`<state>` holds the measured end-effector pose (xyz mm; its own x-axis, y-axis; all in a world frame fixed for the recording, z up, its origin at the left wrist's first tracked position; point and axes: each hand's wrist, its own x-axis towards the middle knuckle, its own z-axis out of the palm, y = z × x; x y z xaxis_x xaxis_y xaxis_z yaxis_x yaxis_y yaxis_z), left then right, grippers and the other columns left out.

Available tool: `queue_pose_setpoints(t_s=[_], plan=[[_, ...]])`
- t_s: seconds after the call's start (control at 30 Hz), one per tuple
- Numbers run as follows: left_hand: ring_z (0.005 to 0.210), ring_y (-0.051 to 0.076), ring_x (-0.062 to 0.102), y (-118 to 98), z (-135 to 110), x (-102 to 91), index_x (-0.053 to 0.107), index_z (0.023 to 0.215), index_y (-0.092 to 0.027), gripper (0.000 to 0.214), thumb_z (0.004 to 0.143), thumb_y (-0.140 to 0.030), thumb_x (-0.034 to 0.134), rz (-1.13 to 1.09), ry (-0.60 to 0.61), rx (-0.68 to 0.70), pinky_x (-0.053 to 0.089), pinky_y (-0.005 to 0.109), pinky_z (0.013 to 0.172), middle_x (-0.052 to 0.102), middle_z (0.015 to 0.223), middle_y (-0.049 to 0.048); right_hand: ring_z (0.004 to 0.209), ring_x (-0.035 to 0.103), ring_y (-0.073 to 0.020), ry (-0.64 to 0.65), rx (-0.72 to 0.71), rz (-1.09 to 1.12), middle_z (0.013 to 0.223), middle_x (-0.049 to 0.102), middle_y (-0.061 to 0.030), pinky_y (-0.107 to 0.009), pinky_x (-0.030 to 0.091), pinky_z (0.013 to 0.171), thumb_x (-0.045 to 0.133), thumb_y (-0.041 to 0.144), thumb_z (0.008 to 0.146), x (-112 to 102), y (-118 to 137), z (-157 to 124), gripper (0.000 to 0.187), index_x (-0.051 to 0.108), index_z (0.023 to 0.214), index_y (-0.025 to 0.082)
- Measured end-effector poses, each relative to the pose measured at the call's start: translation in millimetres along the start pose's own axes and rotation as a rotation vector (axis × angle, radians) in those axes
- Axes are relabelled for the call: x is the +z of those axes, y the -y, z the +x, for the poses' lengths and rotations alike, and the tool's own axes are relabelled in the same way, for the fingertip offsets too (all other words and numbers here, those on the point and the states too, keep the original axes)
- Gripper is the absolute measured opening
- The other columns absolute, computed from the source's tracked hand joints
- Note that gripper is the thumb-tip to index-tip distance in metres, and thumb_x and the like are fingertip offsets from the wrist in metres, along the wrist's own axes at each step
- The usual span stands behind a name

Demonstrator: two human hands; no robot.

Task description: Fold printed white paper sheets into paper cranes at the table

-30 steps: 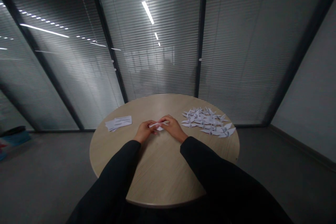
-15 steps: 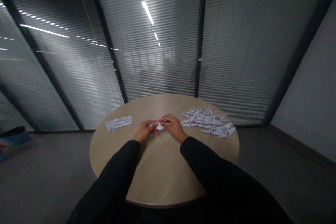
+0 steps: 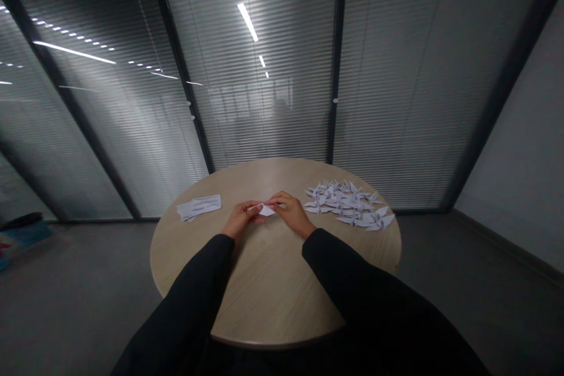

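Between my two hands is a small folded piece of white paper, held just above the middle of the table. My left hand pinches its left side with thumb and fingers. On the other side, my right hand has its fingers closed on the paper's upper right edge. The fingers cover much of the paper, so its exact folded shape is hard to make out. To the right lies a spread-out pile of folded white paper cranes. A small stack of flat white paper sheets rests to the left.
The round wooden table has its curved near edge close to my body. Beyond it stands a glass partition with blinds. A dark-topped blue bin is on the floor at far left.
Both hands stay almost in place on the paper. My left hand has shifted very slightly left, and the paper's visible part looks slightly flatter. Pile and stack are unchanged.
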<state>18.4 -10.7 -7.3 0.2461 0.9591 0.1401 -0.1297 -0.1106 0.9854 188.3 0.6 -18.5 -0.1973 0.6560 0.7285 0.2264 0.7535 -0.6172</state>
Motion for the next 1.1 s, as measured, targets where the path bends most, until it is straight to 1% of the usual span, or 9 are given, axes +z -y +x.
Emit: queue_pose_setpoints(t_s=[0.13,0.27,0.47,0.63,0.8,0.9,0.97,1.03,1.1], plan=[[0.071,0.017,0.065,0.1,-0.8,-1.8,0.067,0.089,-0.007,0.035,0.065,-0.032,0.073,-0.033,0.041,-0.022,0.052,0.024,0.066,0.070,0.084,0.0121,0.081,0.059,-0.0153,0.026,-0.008,0.019,0.083,0.063,-0.0045,-0.029,0.046,0.075,0.056,0.017,0.081,-2.7,2.4,0.7,0.017,0.072,0.085,0.021],[0.068,0.015,0.066,0.9,-0.6,-2.9,0.067,0.087,-0.008,0.031,0.070,-0.033,0.070,-0.068,0.050,-0.048,0.053,0.024,0.068,0.070,0.082,0.0122,0.082,0.059,-0.0153,0.031,-0.024,0.005,0.085,0.063,-0.0046,-0.029,0.046,0.076,0.055,0.016,0.081,-3.4,4.8,0.6,0.018,0.072,0.085,0.021],[0.065,0.014,0.065,-0.7,-0.8,-0.5,0.068,0.082,-0.008,0.029,0.068,-0.034,0.071,-0.069,0.032,-0.063,0.053,0.025,0.069,0.070,0.080,0.0105,0.084,0.057,-0.0157,0.067,-0.072,-0.073,0.087,0.062,-0.0038,-0.031,0.045,0.078,0.053,0.016,0.083,-4.0,7.4,-0.1,0.021,0.072,0.087,0.024],[0.063,0.013,0.065,-1.1,-0.6,-0.5,0.069,0.080,-0.009,0.024,0.069,-0.029,0.071,-0.119,0.029,-0.084,0.053,0.022,0.069,0.071,0.079,0.0088,0.086,0.057,-0.0157,0.091,-0.117,-0.106,0.088,0.062,-0.0034,-0.031,0.044,0.079,0.050,0.011,0.083,-4.9,7.0,-0.3,0.027,0.072,0.088,0.027],[0.063,0.013,0.065,-1.3,-0.6,-1.0,0.068,0.079,-0.008,0.023,0.069,-0.029,0.071,-0.121,0.021,-0.100,0.053,0.023,0.068,0.070,0.077,0.0097,0.087,0.057,-0.0156,0.102,-0.133,-0.118,0.089,0.062,-0.0034,-0.032,0.045,0.080,0.050,0.008,0.081,-5.4,8.1,-0.1,0.029,0.072,0.088,0.026],[0.064,0.013,0.064,0.3,0.3,-2.1,0.068,0.079,-0.009,0.025,0.066,-0.029,0.073,-0.111,0.016,-0.080,0.053,0.024,0.068,0.070,0.077,0.0088,0.086,0.057,-0.0148,0.097,-0.103,-0.073,0.088,0.062,-0.0031,-0.031,0.045,0.080,0.050,0.010,0.082,-4.4,9.7,-0.2,0.026,0.072,0.084,0.025],[0.065,0.013,0.064,1.9,1.6,-3.1,0.068,0.078,-0.009,0.027,0.063,-0.031,0.075,-0.082,0.006,-0.050,0.053,0.024,0.069,0.070,0.078,0.0078,0.085,0.058,-0.0145,0.057,-0.056,-0.020,0.087,0.062,-0.0034,-0.030,0.046,0.079,0.051,0.014,0.082,-2.6,10.1,-0.5,0.022,0.071,0.084,0.024],[0.065,0.013,0.064,3.4,3.2,-3.9,0.067,0.077,-0.010,0.031,0.060,-0.034,0.076,-0.047,-0.008,-0.015,0.052,0.026,0.070,0.069,0.078,0.0072,0.087,0.058,-0.0145,-0.004,0.022,0.047,0.090,0.062,-0.0041,-0.029,0.046,0.077,0.054,0.019,0.081,-0.4,9.3,-0.9,0.019,0.068,0.093,0.022],[0.066,0.014,0.063,4.4,4.5,-4.3,0.067,0.077,-0.009,0.035,0.059,-0.037,0.077,-0.018,-0.023,0.008,0.052,0.027,0.071,0.069,0.078,0.0068,0.087,0.058,-0.0149,-0.043,0.118,0.102,0.092,0.062,-0.0048,-0.028,0.047,0.076,0.057,0.024,0.079,1.8,7.1,-1.2,0.025,0.064,0.103,0.020]])
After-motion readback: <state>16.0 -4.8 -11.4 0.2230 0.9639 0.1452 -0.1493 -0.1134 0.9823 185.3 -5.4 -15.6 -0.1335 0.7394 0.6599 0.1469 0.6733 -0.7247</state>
